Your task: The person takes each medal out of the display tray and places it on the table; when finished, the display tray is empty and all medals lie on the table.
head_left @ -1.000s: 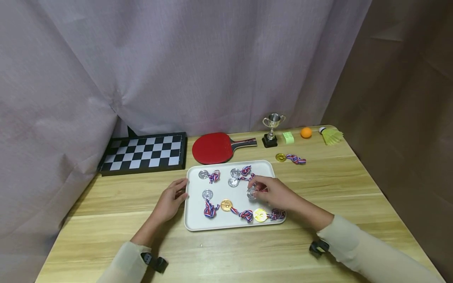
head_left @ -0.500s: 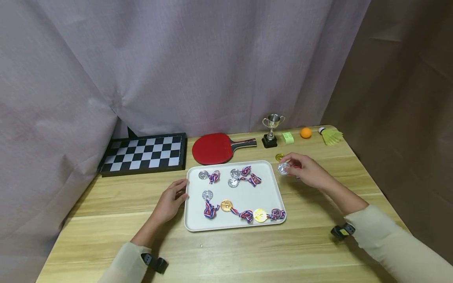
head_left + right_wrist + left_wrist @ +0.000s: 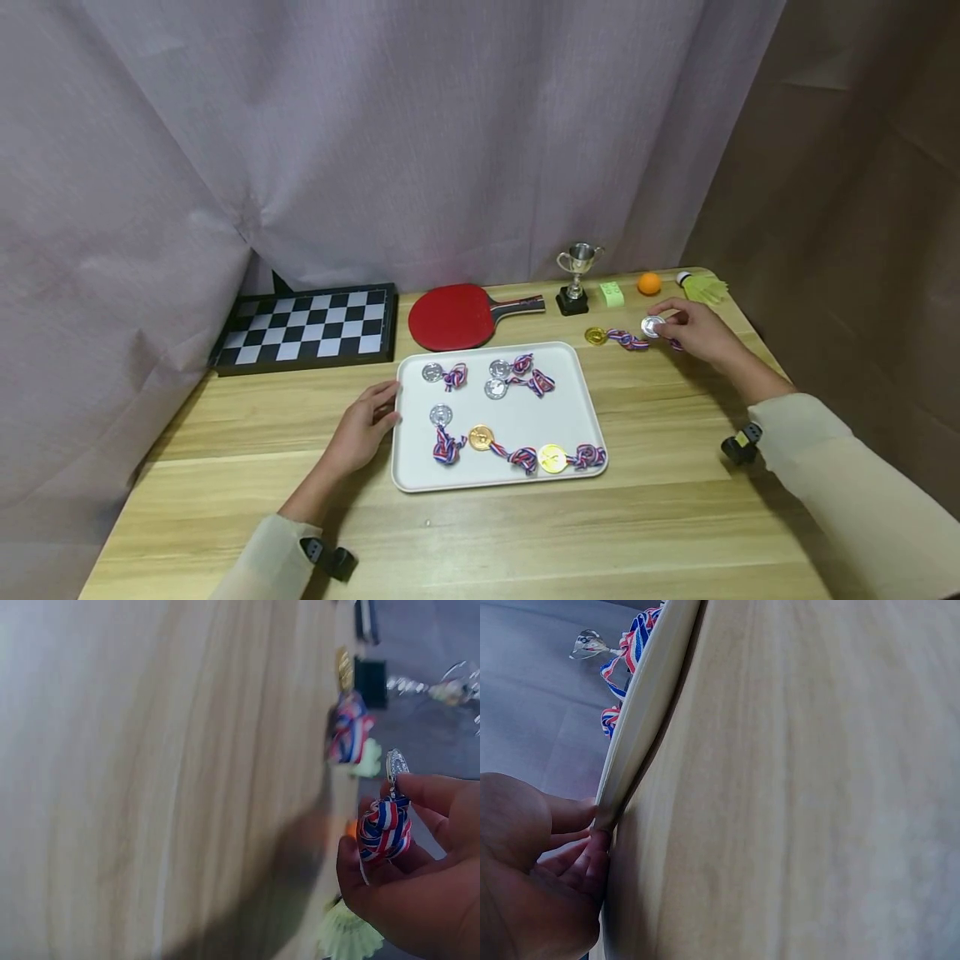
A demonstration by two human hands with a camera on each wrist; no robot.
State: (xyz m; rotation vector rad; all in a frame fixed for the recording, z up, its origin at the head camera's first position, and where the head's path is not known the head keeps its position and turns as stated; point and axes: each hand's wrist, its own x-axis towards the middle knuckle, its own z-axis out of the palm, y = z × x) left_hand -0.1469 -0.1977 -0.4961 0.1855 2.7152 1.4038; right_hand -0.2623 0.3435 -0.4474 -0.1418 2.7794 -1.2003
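Observation:
My right hand holds a silver medal between thumb and fingers at the right of the table, with its red, white and blue ribbon bunched against the fingers. A gold medal on a similar ribbon lies on the table just left of this hand. My left hand rests at the left edge of a white tray, thumb and fingertips touching its rim. Several silver medals, such as one at the tray's upper left, and two gold medals lie on the tray with knotted ribbons.
Along the back stand or lie a checkered board, a red table tennis bat, a small trophy cup, a light green block, an orange ball and a yellow shuttlecock. Grey cloth hangs behind.
My right hand has carried the silver medal from the tray's right side up and right, past the gold medal on the table. The left hand has stayed at the tray's edge.

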